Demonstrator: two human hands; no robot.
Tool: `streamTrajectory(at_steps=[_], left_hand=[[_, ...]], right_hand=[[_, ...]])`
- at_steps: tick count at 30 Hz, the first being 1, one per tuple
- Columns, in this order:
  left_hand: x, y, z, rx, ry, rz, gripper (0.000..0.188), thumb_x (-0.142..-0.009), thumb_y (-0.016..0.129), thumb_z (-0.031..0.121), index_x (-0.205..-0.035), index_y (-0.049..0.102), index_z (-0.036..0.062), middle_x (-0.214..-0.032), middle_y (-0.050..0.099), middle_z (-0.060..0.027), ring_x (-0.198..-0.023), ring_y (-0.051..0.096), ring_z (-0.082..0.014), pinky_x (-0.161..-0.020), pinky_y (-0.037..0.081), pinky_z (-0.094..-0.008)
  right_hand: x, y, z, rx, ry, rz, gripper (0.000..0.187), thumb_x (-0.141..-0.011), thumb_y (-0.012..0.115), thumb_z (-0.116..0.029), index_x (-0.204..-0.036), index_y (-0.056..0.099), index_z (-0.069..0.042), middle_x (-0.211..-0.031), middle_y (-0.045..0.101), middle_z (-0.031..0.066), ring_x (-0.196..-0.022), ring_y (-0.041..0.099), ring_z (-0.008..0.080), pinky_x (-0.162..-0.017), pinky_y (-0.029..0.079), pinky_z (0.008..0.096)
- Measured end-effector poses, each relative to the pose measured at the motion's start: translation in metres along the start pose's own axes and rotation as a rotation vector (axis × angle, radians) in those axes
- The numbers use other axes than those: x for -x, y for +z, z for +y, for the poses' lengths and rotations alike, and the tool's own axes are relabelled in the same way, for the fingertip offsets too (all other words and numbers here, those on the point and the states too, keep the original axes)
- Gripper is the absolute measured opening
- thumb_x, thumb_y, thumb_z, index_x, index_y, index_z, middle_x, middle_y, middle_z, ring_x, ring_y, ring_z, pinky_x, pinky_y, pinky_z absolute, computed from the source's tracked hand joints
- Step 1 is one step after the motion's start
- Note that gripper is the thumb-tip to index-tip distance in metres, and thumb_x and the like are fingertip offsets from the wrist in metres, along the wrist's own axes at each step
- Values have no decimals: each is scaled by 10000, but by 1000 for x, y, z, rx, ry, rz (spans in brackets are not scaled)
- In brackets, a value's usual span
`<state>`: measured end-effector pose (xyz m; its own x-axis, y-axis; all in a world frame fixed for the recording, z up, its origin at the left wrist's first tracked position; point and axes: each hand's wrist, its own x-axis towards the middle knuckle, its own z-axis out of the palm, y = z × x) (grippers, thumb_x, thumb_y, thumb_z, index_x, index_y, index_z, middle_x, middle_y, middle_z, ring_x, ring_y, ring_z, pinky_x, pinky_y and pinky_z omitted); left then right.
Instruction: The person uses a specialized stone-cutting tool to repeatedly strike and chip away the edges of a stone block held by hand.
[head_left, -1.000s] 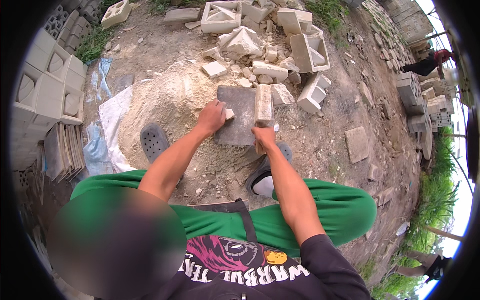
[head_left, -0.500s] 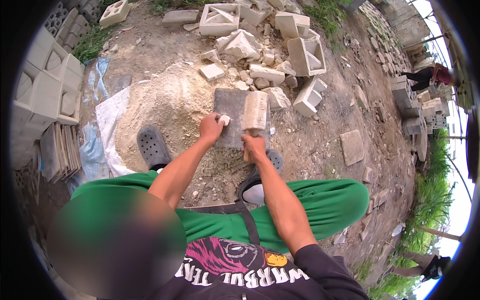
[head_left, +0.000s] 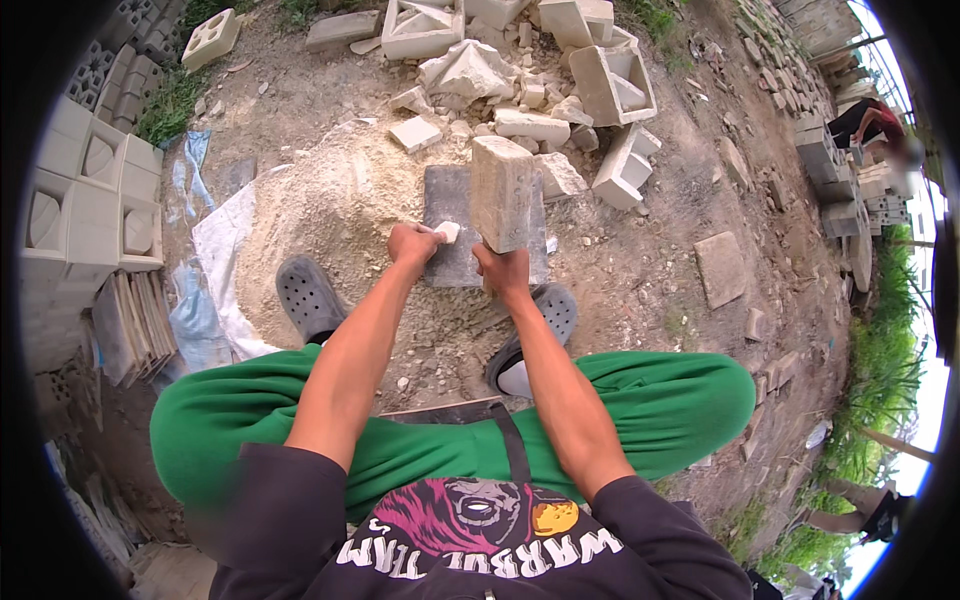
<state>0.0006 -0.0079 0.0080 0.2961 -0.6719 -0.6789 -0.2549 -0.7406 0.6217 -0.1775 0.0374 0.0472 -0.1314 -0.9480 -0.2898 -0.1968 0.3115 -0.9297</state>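
Observation:
A dark flat slab [head_left: 446,196] lies on the ground between my feet. Over its left part, my left hand [head_left: 411,243] pinches a small whitish stone chip [head_left: 448,232] between thumb and fingers. My right hand [head_left: 503,267] is wrapped round the handle of a mallet [head_left: 502,190] with a thick, worn, block-shaped head. That head is tilted up above the right part of the slab, clear of the chip. Most of the handle is hidden by my fist. Left of the slab spreads a heap of pale crushed grit [head_left: 325,205].
Broken pale blocks [head_left: 612,85] and rubble are piled beyond the slab. A white sheet [head_left: 225,230] lies under the grit's left edge. Stacked blocks [head_left: 90,190] and thin boards [head_left: 135,325] stand at the left. Another person [head_left: 875,122] bends by grey blocks at far right.
The mallet head has risen off the slab and now tilts upward in my right hand. My left hand still holds the chip, shifted slightly left. The whole view has moved a little.

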Motion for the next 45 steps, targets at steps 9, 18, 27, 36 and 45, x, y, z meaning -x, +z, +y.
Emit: streamTrajectory(at_steps=[9,18,27,36,45], left_hand=[[2,2,-10,-113,153,144,150,-762,839,155,-789,784,18,-662,701,-62,-575,625,-124,-569,481,-316],[10,4,-1,-91,140,99,181,-737,858,217,-829,801,72,-789,754,-98,-707,705,-200,-710,535,-353],[9,-1,-11,-19,213,116,181,-739,847,195,-810,790,38,-678,701,-46,-588,617,-128,-587,479,-311],[14,1,4,-128,106,92,182,-716,870,223,-806,802,80,-786,754,-105,-708,712,-225,-708,544,-347],[16,-6,4,-131,114,74,196,-720,873,248,-820,808,92,-824,761,-104,-751,721,-224,-730,548,-360]], right_hand=[[-11,-8,-2,292,396,-180,280,-754,758,-216,-856,703,38,-677,673,73,-542,655,168,-485,510,315],[-2,-6,0,-45,350,-216,199,-787,737,-156,-833,672,26,-625,620,41,-496,600,146,-461,488,324],[-16,-13,-38,204,41,-51,260,-762,753,-217,-836,710,29,-625,674,65,-539,656,165,-502,505,342],[-14,-3,24,36,259,-174,328,-749,792,-244,-939,737,18,-745,705,94,-630,661,124,-522,501,327],[-31,-10,-60,160,74,-18,278,-753,757,-247,-795,704,22,-652,683,94,-602,662,172,-567,509,356]])
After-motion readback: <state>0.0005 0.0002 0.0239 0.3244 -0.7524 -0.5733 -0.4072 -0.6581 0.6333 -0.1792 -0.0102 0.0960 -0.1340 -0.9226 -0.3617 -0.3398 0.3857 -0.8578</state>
